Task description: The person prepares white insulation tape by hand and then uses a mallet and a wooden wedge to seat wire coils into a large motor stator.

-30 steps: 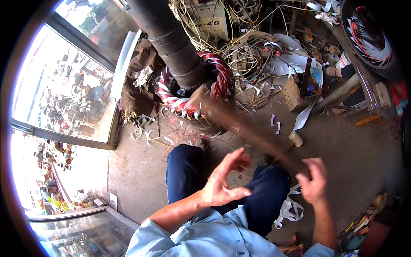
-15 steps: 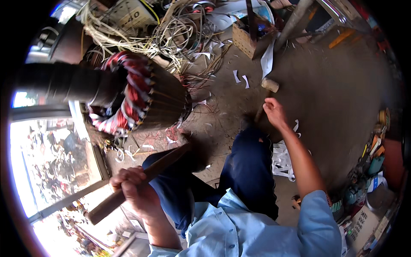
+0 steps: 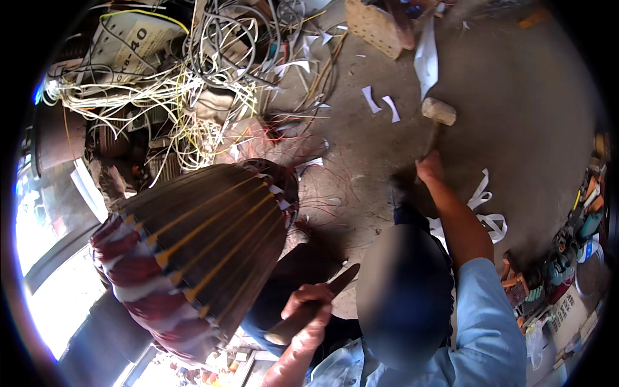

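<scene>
My left hand (image 3: 306, 316) is closed around a flat wooden stick (image 3: 342, 281), which slants up to the right beside the large wound motor rotor. This rotor (image 3: 216, 226) has a dark ridged core with yellow strips along its grooves, and a red-and-white bound coil end (image 3: 151, 293) at the lower left. Farther forward, my right hand (image 3: 431, 168) grips a mallet (image 3: 440, 111) by its handle; the pale, blocky head is above the floor, apart from stick and rotor. My right knee (image 3: 406, 297), blurred, rises between my arms.
Coiled cables (image 3: 232, 39) and pale wires (image 3: 148, 97) heap up at the far left. White paper pieces (image 3: 382, 106) and thin red wires lie on the floor. A perforated box (image 3: 374, 29) stands at the far side. Tools and boxes (image 3: 564, 309) line the right edge.
The rotor now shows more of its grooved side and appears larger. My left hand with the stick sits farther right and lower. The view has shifted; the mallet is still in my right hand.
</scene>
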`<state>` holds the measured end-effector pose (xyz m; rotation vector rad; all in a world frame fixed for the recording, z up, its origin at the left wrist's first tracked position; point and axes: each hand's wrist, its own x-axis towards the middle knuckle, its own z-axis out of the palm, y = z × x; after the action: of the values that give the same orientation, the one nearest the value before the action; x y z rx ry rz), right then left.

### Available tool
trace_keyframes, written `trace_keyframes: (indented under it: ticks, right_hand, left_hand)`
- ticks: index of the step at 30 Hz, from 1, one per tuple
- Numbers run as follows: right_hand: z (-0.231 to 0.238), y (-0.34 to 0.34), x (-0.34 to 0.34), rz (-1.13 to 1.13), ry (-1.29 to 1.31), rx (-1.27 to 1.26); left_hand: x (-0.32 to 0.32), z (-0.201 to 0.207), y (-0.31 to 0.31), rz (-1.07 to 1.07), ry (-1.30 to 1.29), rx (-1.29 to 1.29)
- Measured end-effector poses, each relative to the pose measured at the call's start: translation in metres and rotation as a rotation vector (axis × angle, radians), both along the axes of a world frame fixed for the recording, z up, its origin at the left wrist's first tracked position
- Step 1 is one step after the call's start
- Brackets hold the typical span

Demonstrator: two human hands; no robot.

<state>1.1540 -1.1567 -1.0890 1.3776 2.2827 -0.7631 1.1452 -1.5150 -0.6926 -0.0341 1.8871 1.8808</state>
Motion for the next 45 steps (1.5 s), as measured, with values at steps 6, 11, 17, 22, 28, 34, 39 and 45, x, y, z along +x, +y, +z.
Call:
trace_keyframes:
  ticks: [6,11,17,22,28,34,39,45]
  right_hand:
    - [-0.006,0.072,0.011,-0.244,-0.033,0.016]
    - [0.185,0.062,-0.015,-0.392,0.033,-0.678]
    - [0.413,0.0,-0.002,-0.194,0.113,-0.795]
    - [0.576,-0.029,0.021,0.269,0.224,-0.784]
    - [0.658,-0.022,0.025,0.744,0.334,-0.513]
    - [0.716,-0.037,0.0,0.927,0.299,-0.469]
    - [0.733,-0.05,-0.001,0.982,0.262,-0.401]
    - [0.779,-0.107,-0.007,0.548,0.052,-0.597]
  left_hand:
    - [-0.035,0.056,0.01,-0.278,-0.04,-0.026]
    - [-0.024,0.163,0.007,-0.204,-0.213,-0.047]
    - [-0.005,0.313,0.011,-0.072,-0.03,-0.316]
    - [0.008,0.418,0.006,0.184,0.179,-0.4]
    - [0.023,0.473,-0.012,0.923,0.041,-0.007]
    - [0.029,0.498,-0.063,1.273,-0.258,0.431]
    - [0.035,0.492,-0.097,1.345,-0.294,0.49]
    - [0.019,0.477,-0.122,1.137,-0.017,0.241]
